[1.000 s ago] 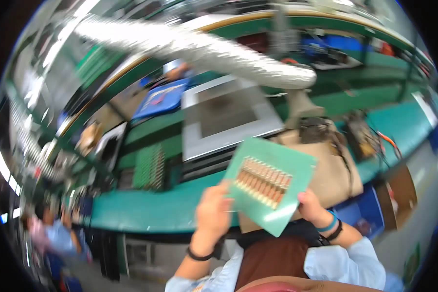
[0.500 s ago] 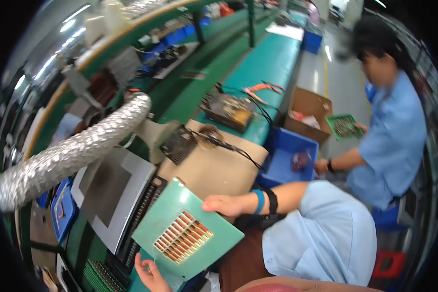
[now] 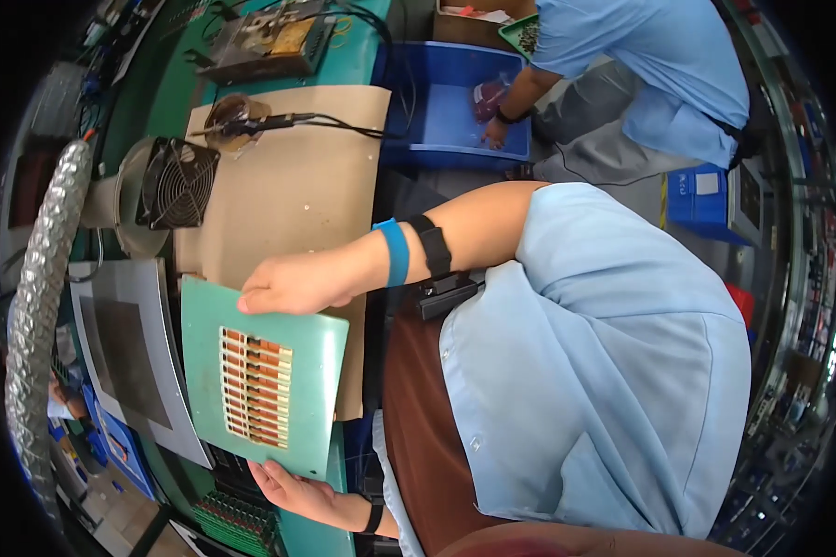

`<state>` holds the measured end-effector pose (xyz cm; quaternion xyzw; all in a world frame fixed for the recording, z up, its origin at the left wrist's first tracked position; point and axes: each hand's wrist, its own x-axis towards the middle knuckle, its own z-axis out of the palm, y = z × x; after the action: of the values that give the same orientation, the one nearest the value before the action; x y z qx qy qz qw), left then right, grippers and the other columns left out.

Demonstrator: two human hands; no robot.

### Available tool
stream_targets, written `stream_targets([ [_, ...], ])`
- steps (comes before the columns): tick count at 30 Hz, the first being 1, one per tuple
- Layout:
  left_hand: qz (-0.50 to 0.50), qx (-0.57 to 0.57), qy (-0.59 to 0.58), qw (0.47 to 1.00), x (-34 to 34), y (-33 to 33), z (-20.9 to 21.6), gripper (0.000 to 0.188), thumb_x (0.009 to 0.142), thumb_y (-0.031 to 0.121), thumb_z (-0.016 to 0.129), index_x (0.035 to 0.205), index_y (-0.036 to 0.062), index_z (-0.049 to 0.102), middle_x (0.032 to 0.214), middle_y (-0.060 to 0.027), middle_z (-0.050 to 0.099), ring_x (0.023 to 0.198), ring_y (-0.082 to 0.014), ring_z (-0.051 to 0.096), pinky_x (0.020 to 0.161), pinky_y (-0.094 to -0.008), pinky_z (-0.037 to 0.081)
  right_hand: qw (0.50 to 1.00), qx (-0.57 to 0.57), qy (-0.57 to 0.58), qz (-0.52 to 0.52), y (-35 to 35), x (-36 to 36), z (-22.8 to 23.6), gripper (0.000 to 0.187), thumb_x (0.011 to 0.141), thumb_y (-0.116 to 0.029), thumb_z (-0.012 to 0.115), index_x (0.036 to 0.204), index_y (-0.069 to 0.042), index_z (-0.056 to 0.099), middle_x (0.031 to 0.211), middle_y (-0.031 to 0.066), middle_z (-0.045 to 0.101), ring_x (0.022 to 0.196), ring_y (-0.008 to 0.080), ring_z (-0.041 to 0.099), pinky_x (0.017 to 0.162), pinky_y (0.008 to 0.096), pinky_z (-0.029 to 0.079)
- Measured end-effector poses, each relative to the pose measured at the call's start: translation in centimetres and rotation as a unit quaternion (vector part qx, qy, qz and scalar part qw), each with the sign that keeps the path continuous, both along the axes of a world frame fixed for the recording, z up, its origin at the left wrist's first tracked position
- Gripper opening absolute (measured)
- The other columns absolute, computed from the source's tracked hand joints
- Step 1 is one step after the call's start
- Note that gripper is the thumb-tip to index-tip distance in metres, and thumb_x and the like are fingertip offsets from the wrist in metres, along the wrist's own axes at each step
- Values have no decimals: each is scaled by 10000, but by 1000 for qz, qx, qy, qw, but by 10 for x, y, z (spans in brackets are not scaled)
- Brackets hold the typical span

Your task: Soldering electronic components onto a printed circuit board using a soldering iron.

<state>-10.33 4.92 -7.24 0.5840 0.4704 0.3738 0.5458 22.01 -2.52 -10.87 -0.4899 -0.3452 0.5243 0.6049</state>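
A flat green plate (image 3: 204, 371) is tilted in front of me. Set in a rectangular opening in it is a row of several narrow brown-and-metal strips (image 3: 255, 385). My right hand (image 3: 297, 283), with a blue and a black band at the wrist, grips the plate's upper edge, thumb on its face. At the lower edge, my left hand (image 3: 293, 487) holds the plate with its fingertips; the plate hides part of those fingers. Beneath the right forearm lies a tan board (image 3: 288, 200) on the bench.
A soldering iron (image 3: 274, 123) rests near a small fan (image 3: 181, 183). A silver flexible duct (image 3: 42, 306) runs down the left. Green circuit boards (image 3: 237, 520) stand below the grey panel (image 3: 121, 362). A co-worker's hand (image 3: 495, 133) reaches into a blue bin (image 3: 437, 153).
My view has swung down toward my lap. The left hand, earlier apart with fingers spread, now touches the plate's lower edge. The co-worker has bent lower over the blue bin.
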Motion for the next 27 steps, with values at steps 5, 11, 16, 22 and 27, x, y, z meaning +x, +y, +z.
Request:
stream_targets([
  [5,0,34,52,998,-14,10,-15,467,1055,100,569,1474,-80,471,1233,-96,669,997,-127,634,784,-251,511,989,-15,-148,1,-10,11,-3,320,1056,-249,594,1112,48,702,904,49,717,855,111,619,781,314,536],
  [11,-12,13,25,1000,-3,7,-18,489,1037,68,600,1473,-105,461,1189,-80,710,1042,-96,638,888,-222,481,979,-6,-204,0,0,17,12,327,1065,-168,537,1273,53,659,988,58,731,890,98,650,780,281,543],
  [16,1,38,101,994,-13,9,-35,492,1040,64,605,1469,-126,457,1130,-77,720,995,-82,638,871,-220,493,968,-1,-246,47,32,15,9,434,1045,-102,528,1442,75,525,1081,64,714,913,98,644,790,263,532],
  [22,30,0,64,997,-4,13,-36,487,1037,46,607,1471,-119,461,1082,-66,714,946,-64,629,829,-208,500,955,-57,-287,56,45,9,0,517,1006,-22,534,1508,72,449,1088,76,704,947,84,633,811,250,525],
  [27,19,0,84,996,-10,17,-42,481,1036,32,603,1474,-110,463,1099,-67,712,958,-59,625,837,-203,495,953,-38,-297,46,46,6,-6,561,990,4,540,1529,86,406,1084,81,698,946,79,628,812,246,521],
])
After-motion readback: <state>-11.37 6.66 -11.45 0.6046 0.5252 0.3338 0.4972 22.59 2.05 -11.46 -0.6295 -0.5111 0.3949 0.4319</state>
